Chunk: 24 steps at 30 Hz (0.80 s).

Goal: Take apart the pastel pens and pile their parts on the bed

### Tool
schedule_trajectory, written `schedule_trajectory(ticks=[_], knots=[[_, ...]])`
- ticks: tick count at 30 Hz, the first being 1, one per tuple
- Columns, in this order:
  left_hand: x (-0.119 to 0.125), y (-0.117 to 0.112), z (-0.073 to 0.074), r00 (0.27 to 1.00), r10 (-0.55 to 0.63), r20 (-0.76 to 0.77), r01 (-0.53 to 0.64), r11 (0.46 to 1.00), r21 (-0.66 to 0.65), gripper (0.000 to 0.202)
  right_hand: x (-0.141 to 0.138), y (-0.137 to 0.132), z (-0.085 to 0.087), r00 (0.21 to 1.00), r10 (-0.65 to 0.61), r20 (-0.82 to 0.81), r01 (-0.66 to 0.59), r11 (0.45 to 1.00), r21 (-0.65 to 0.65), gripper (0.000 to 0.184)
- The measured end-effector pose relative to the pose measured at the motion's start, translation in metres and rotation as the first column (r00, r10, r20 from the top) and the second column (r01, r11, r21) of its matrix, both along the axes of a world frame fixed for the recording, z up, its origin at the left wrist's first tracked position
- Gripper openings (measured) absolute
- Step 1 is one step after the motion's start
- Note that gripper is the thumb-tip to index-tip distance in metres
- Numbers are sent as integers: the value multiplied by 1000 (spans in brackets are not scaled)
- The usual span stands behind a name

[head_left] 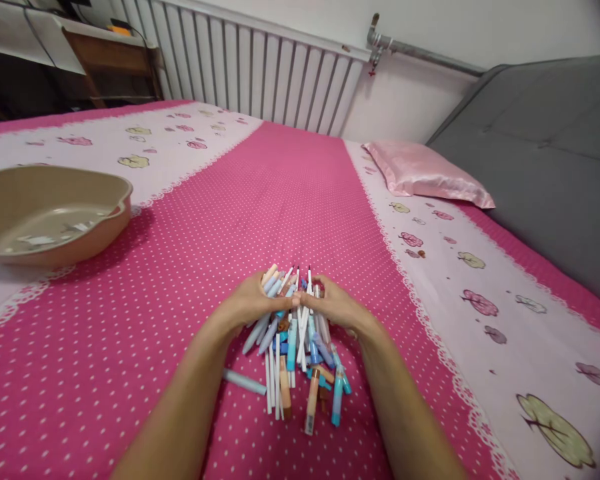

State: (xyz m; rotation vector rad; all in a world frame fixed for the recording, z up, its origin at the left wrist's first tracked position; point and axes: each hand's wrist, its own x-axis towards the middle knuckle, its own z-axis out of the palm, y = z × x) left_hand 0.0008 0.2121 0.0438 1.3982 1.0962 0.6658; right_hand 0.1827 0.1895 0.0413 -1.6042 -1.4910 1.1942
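Note:
A heap of markers [292, 343] in blue, teal, grey-blue and peach lies on the pink dotted bedspread in front of me. Slim white sticks [303, 337] are mixed among them, several with dark pointed tips at the far end. My left hand [250, 299] curls around the bundle's left side, and my right hand [334, 302] around its right; the thumbs meet on top. Fingers under and behind the bundle are hidden. Nearer me, a peach marker [312, 402] and a blue one [337, 399] stick out of the heap. A pale blue marker [245, 382] lies at the left edge.
A beige plastic basin [97, 239] holding small white pieces stands on the bed at the left. The patterned bedspread [290, 193] stretches to a white radiator [260, 63]. A pink pillow [425, 170] rests by the grey headboard [545, 133]. A wooden desk [107, 55] is at the far left.

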Motion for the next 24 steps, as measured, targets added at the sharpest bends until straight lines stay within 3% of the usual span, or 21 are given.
schedule_trajectory(ticks=[5,9,14,19,24], knots=[[10,-5,6,977,110,185,-77,981,-179,46,-8,1,-1,952,-54,-301,40,998,-53,34],[17,-7,10,955,190,228,-163,978,-133,50,-12,1,2,895,-152,-419,146,988,-47,35],[19,-7,15,963,184,198,-181,983,-33,46,-6,1,10,914,-182,-362,174,983,-53,34],[11,-7,23,958,206,199,-195,978,-74,39,5,1,18,931,-165,-325,148,986,-77,33],[6,-6,23,955,258,145,-252,966,-63,41,13,1,24,968,-200,-154,187,978,-98,42]])
